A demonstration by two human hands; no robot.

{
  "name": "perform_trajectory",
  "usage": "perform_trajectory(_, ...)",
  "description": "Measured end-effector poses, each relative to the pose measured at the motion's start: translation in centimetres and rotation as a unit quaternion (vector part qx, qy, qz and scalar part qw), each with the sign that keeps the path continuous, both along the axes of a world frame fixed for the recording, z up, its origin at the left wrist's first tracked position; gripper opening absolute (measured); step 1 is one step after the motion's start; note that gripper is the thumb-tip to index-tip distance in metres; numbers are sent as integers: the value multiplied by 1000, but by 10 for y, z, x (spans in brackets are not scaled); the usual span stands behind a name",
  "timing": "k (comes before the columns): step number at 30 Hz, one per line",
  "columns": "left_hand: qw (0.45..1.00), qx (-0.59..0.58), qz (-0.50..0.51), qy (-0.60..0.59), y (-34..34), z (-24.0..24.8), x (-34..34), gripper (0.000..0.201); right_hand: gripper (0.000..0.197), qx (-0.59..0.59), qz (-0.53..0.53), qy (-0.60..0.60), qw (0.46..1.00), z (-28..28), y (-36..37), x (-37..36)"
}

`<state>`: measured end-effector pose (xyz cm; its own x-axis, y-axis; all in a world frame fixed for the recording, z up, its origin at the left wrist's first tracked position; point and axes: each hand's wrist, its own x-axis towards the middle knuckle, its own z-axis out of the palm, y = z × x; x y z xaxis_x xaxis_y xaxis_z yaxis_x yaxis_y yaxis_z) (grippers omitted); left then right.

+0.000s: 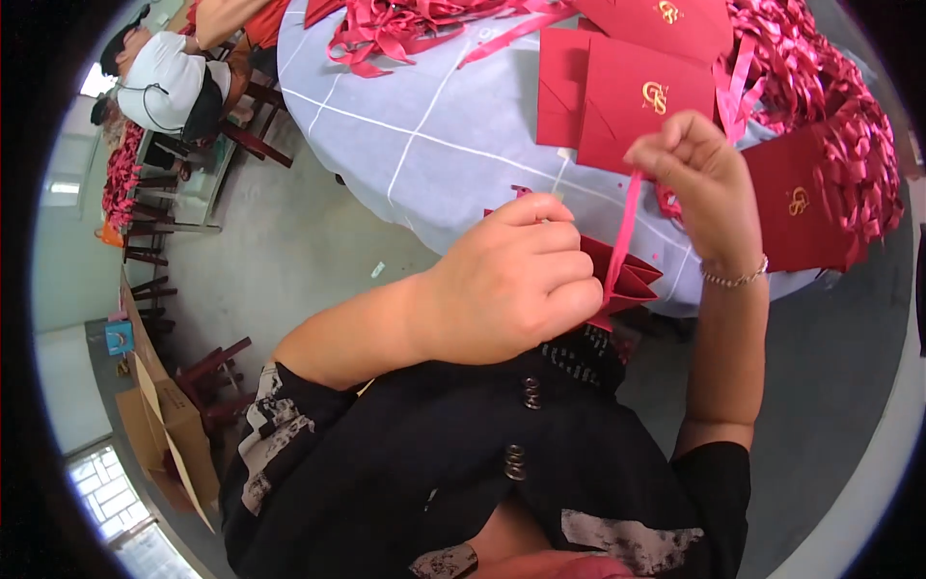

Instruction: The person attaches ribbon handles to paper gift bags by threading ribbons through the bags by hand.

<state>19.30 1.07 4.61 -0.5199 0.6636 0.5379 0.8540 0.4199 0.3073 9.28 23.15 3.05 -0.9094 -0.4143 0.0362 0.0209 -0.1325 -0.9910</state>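
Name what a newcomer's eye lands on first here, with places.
First, the bright pink ribbon at centre runs from the right hand down to a red bag beside the left hand. Next, the glossy heap of pink ribbons at upper right, and gold-marked red bags on the pale blue tablecloth.

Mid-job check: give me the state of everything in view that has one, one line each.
Right hand: closed, pinching the upright pink ribbon
Upright pink ribbon: drawn straight
Left hand: fingers curled beside the red bag; exact hold hidden
Red bag: partly hidden, side folds spread apart
Overlapping red bags: lying flat
Ribbon heap: loose, tangled
Cardboard box: flaps open
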Motion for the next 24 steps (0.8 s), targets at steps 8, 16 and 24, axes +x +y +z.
perform_trajectory(8, 996, 24, -23, 88, -3, -7, 10, 17, 35, 92, 175, -192, 961, -9, -27, 26)
perform_trajectory(16, 994, 20, -61, 90, 2, -14, 7, 20, 42, -21, 288, -212, 933, -22, -50, 27)
perform_trajectory(24, 992, 32, 28, -115, -1, -10, 1, 12, 46, 153, 62, 60, 985, -26, -64, 12)
